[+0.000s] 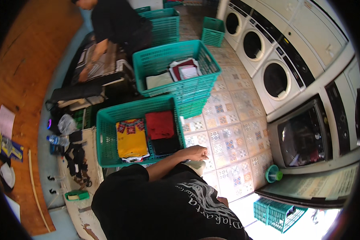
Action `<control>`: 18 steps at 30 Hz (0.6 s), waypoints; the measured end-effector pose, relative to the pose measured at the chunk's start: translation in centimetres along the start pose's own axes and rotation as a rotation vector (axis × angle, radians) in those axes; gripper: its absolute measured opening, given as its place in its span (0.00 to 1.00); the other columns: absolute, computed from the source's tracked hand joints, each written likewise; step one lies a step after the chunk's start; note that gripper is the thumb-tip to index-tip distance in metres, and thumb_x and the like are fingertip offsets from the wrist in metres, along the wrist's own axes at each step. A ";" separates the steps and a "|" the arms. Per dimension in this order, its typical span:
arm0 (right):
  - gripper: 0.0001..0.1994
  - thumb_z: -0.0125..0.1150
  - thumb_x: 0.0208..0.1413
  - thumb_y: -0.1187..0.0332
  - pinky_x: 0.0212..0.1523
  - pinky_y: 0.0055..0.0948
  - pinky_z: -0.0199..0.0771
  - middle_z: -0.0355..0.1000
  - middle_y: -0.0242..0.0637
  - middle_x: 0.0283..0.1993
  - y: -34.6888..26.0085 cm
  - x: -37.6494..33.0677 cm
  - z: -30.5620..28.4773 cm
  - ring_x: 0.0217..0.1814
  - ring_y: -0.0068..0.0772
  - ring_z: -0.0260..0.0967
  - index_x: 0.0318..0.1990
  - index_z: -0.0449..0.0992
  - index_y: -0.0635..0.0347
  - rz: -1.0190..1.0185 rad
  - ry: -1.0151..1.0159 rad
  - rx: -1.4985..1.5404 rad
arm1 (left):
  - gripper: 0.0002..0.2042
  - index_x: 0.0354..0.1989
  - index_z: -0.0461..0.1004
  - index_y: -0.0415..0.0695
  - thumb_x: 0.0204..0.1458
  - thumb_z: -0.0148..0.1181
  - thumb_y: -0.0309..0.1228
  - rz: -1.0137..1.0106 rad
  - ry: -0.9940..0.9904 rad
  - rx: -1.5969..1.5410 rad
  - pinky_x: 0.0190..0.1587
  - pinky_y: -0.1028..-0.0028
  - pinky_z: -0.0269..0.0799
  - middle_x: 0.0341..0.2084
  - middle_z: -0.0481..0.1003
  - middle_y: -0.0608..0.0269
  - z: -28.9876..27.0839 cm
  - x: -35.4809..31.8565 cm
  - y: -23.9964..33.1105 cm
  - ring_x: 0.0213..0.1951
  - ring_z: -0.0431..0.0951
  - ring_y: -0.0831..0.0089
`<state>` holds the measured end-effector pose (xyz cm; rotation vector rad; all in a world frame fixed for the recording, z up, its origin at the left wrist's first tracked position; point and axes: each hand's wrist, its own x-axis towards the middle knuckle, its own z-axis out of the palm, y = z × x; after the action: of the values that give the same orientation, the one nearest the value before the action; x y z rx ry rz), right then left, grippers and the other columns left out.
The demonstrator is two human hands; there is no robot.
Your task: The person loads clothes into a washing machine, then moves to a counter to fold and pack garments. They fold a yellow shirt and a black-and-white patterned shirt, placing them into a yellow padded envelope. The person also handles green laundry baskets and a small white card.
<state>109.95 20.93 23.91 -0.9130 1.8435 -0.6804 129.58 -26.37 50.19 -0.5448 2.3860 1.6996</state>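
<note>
My left arm reaches across my body from a black sleeve. At its end my left hand is closed, fingers curled, just off the right front corner of a green plastic laundry basket. What the fingers may hold is hidden. A pale cloth-like thing shows below that hand. Inside the basket lie a folded yellow garment with a red patterned edge, a folded red garment and a folded black one. Only a sliver of my right hand shows past my shirt; its fingers are hidden.
Behind stands a stack of green baskets with folded cloths on top. A co-worker leans over striped fabric at the far left. Front-loading machines line the right. A bottle stands left; baskets sit lower right.
</note>
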 end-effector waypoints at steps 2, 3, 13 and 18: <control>0.12 0.53 0.54 0.61 0.24 0.31 0.72 0.74 0.36 0.29 -2.9 1.0 0.1 0.28 0.31 0.72 0.36 0.72 0.61 0.195 -0.004 0.065 | 0.16 0.34 0.67 0.39 0.50 0.57 0.41 0.298 0.053 0.202 0.30 0.68 0.67 0.26 0.74 0.54 0.4 3.3 -1.3 0.27 0.74 0.64; 0.12 0.53 0.54 0.61 0.24 0.31 0.72 0.74 0.36 0.30 -4.5 1.7 -0.4 0.28 0.32 0.73 0.37 0.72 0.60 0.308 0.007 0.119 | 0.15 0.34 0.66 0.39 0.50 0.57 0.40 0.209 0.012 0.161 0.30 0.68 0.67 0.25 0.74 0.55 0.7 5.2 -1.5 0.26 0.74 0.64; 0.14 0.52 0.55 0.61 0.32 0.39 0.72 0.73 0.42 0.38 -11.4 19.4 -17.3 0.35 0.38 0.73 0.45 0.69 0.60 0.588 0.009 0.427 | 0.20 0.31 0.74 0.40 0.44 0.59 0.48 0.035 -0.055 0.193 0.32 0.63 0.69 0.23 0.74 0.48 -0.2 21.9 -2.5 0.28 0.76 0.55; 0.14 0.50 0.55 0.63 0.25 0.35 0.73 0.74 0.40 0.34 -12.5 29.7 -29.6 0.27 0.35 0.72 0.45 0.68 0.59 0.560 0.012 0.237 | 0.24 0.25 0.74 0.35 0.45 0.57 0.50 -0.238 -0.080 0.480 0.34 0.59 0.68 0.25 0.74 0.44 -3.8 29.3 -4.3 0.30 0.74 0.50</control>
<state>78.33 -8.46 30.74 -0.2156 1.8612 -0.5309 104.61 -36.99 37.84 -0.6296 2.4326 0.9859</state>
